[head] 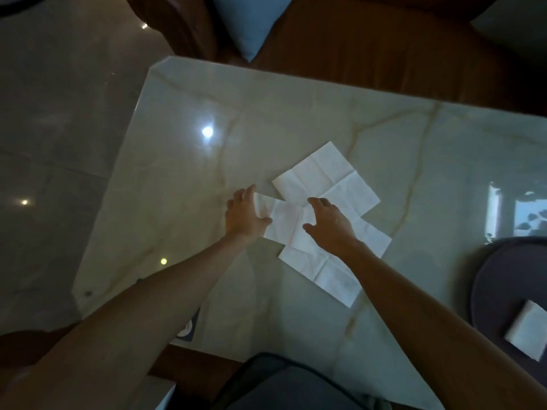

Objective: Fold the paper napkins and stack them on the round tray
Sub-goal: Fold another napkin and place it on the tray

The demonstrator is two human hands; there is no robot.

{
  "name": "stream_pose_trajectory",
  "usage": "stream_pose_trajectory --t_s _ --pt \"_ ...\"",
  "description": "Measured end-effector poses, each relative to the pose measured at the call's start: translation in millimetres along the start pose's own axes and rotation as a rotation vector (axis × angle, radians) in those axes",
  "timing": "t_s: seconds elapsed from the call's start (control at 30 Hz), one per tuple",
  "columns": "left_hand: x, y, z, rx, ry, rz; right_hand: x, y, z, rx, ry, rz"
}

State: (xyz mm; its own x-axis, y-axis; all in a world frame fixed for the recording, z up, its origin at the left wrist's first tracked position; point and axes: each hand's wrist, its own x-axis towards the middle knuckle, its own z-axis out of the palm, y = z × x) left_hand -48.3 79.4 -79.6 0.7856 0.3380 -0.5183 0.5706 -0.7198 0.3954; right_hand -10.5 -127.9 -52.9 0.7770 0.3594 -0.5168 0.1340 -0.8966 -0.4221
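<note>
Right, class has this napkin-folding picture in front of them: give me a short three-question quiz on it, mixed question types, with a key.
1. True or false: the round tray already holds a folded napkin.
2. Which napkin are both hands on?
A. the far unfolded napkin
B. the small napkin lying between the hands
C. the one on the tray
3. Fill in: the tray sits at the table's ___ edge, as the person sees it.

Key
1. True.
2. B: the left hand touches its left side, the right hand its right side.
3. Right.
</note>
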Motion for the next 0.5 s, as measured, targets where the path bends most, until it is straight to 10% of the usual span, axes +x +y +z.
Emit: stream_pose_trajectory --t_s 0.5 --pt "-2 -15 10 -0.069 -0.062 -0.092 8 -3 17 -0.189 0.060 0.093"
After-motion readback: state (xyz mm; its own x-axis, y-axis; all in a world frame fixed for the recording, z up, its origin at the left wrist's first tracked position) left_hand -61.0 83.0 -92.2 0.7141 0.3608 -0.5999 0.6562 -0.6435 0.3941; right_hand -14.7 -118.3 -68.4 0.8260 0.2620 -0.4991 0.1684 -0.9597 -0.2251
